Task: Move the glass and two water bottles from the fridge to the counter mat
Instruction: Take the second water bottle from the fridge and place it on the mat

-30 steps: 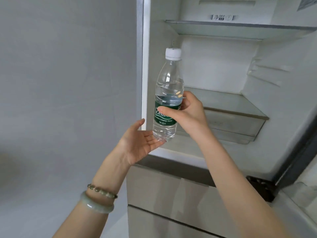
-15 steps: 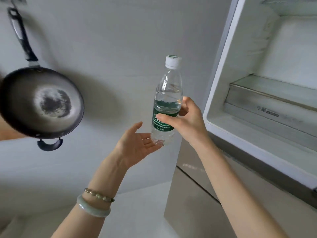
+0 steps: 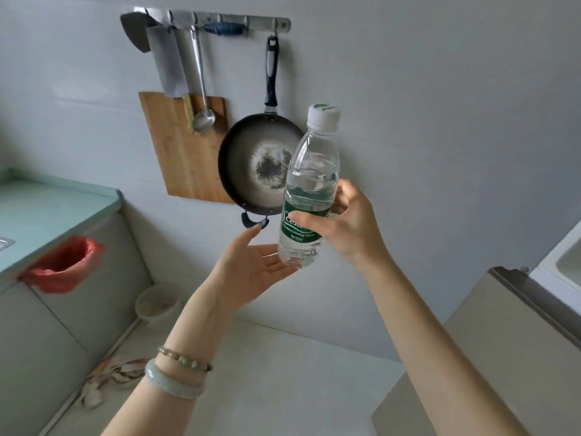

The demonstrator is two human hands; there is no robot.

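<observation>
A clear water bottle with a white cap and green label is upright in mid-air in front of the wall. My right hand grips it around the label. My left hand is held palm up with fingers apart just under the bottle's base; the fingertips look close to it or touching it. The fridge shows only as a corner at the right edge. The glass, the other bottle and the counter mat are out of sight.
A black pan, a wooden board, a cleaver and a ladle hang from a wall rail. A teal counter with a red bag on its front stands at the left. A white bowl sits on the floor.
The view has swung left, away from the open fridge toward the wall and counter. The bottle has come out of the fridge with my right hand, and my left hand stays cupped below it.
</observation>
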